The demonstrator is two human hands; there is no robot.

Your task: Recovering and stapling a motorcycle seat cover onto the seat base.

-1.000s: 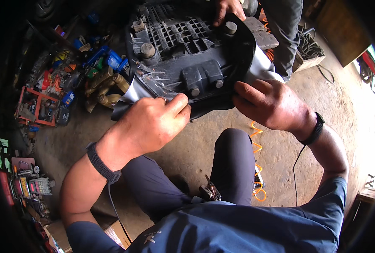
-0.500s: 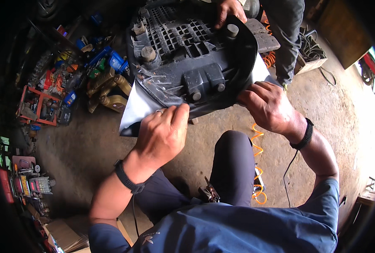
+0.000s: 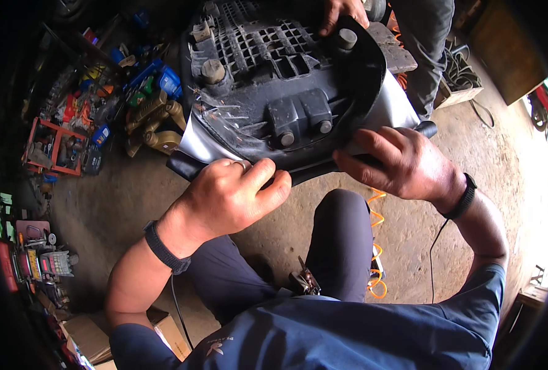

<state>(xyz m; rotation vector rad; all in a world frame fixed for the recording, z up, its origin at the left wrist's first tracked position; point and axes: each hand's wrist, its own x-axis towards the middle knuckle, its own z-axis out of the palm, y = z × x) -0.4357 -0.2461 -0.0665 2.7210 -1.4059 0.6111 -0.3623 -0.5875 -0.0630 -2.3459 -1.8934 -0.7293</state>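
A black plastic motorcycle seat base (image 3: 243,102) is held underside up in front of me, with a lattice and round rubber feet. Around its near end runs a sheet of seat cover (image 3: 396,102), black outside and pale on its inner face. My left hand (image 3: 231,194) is closed on the cover's near edge, left of centre, thumb toward the right. At the near right, the curled fingers of my right hand (image 3: 403,161) grip the same edge. Another person's hand (image 3: 346,13) rests on the base's far right side.
Gold bottles (image 3: 163,126) and blue containers lie at the left beside a red metal rack (image 3: 55,148) of parts. A wooden bench (image 3: 394,52) stands beyond the seat. An orange coiled hose (image 3: 377,250) trails on the floor. Far right is a crate (image 3: 456,89) of cables.
The cover's near edge has come outward and rolled, showing a dark band at both sides. My left hand has moved slightly down and left, my right hand a little right and down.
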